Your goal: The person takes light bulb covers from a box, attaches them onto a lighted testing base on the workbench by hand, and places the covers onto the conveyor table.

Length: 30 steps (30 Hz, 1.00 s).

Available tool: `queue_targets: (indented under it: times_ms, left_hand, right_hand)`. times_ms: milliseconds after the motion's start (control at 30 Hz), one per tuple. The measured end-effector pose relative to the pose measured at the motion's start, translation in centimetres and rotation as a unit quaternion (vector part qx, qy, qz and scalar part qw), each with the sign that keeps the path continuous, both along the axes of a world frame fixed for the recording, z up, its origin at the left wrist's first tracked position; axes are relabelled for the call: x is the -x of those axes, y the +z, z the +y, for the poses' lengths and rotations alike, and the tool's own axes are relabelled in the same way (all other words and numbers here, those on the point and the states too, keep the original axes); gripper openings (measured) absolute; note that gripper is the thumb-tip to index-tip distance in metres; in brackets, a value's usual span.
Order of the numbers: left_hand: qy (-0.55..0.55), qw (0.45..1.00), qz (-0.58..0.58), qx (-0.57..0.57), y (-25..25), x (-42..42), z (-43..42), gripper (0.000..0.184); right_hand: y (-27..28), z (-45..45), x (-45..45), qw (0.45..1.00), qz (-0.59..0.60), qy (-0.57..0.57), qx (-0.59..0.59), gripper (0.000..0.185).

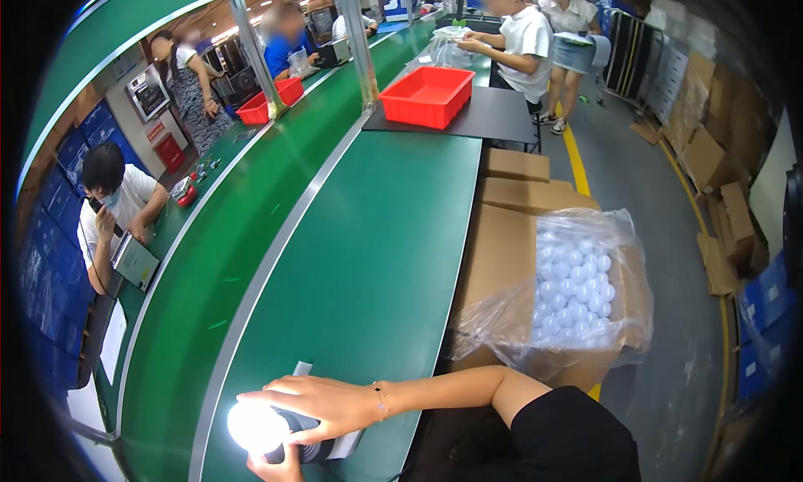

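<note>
A brightly glowing white bulb [258, 426] is at the lower left of the green worktop [360, 256]. My right hand [322, 405] reaches in from the right, its fingers closed round the bulb and the dark ribbed fixture [314, 451] beside it. From the bottom edge my left hand [280, 467] comes up, and its fingers press against the underside of the bulb. The glare hides some of the fingertips. A pale strip [302, 368] lies partly behind my right hand.
An open carton [510, 260] of white bulbs [573, 285], lined with clear plastic, stands right of the worktop. Red bins [427, 95] [272, 101] stand further back. Several people work along the green conveyor [242, 273]. Metal posts [358, 47] rise beside it.
</note>
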<state>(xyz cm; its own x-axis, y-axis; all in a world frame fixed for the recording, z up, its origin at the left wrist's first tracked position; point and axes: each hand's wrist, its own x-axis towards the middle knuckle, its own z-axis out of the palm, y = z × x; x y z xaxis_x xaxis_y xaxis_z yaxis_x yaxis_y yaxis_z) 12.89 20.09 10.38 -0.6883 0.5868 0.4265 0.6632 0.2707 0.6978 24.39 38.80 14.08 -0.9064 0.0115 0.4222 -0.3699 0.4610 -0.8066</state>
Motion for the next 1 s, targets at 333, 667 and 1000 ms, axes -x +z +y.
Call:
queue_targets:
  times_ms: [333, 667, 1000]
  left_hand:
    - [-0.03, 0.999, 0.044, 0.004, -0.4, 1.1, 1.8, 0.039]
    - [-0.048, 0.988, 0.145, 0.012, -0.9, 1.7, 0.8, 0.037]
    - [-0.099, 0.94, 0.328, 0.006, -1.5, 3.4, 0.4, 0.035]
  right_hand:
    - [-0.6, -1.3, 0.2, 0.995, 0.087, -0.05, 0.017, 0.077]
    - [0.2, -1.7, 0.7, 0.992, 0.114, -0.048, 0.012, 0.076]
    - [0.1, -1.7, 0.8, 0.994, 0.095, -0.049, 0.0, 0.076]
